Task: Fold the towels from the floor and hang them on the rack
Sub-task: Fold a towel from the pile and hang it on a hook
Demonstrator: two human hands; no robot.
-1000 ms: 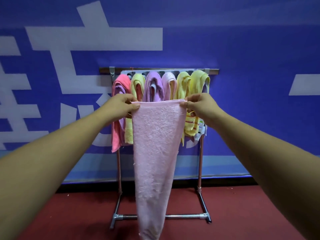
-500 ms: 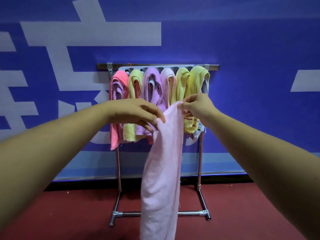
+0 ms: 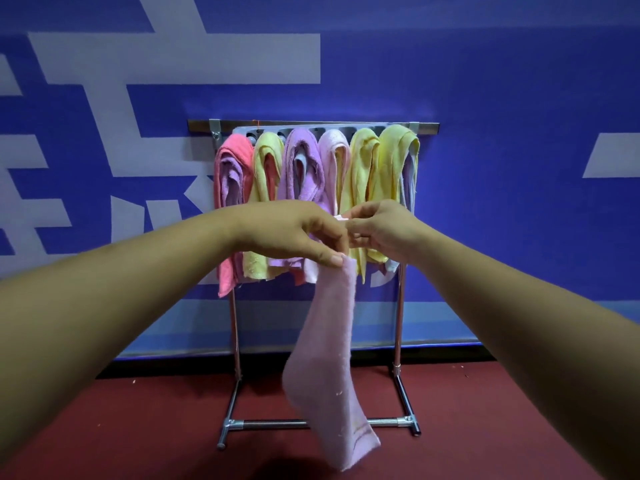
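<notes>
A pale pink towel (image 3: 329, 358) hangs in a long narrow strip in front of the metal rack (image 3: 311, 127). My left hand (image 3: 294, 233) and my right hand (image 3: 381, 226) meet at its top, both pinching the upper edge, with the two top corners brought together. The towel's lower end swings just above the floor. Behind my hands the rack carries several folded towels: coral (image 3: 233, 161), yellow-green (image 3: 265, 168), purple (image 3: 303, 161), pale pink (image 3: 332, 157) and two yellow (image 3: 391, 161).
The rack stands on a steel frame (image 3: 273, 424) on the dark red floor (image 3: 485, 427), close against a blue wall (image 3: 485, 98) with large white lettering. Its top bar is crowded with towels from end to end.
One second ago the towel was stretched wide between my hands. My left hand has travelled right to meet my right hand, folding the towel in half lengthwise.
</notes>
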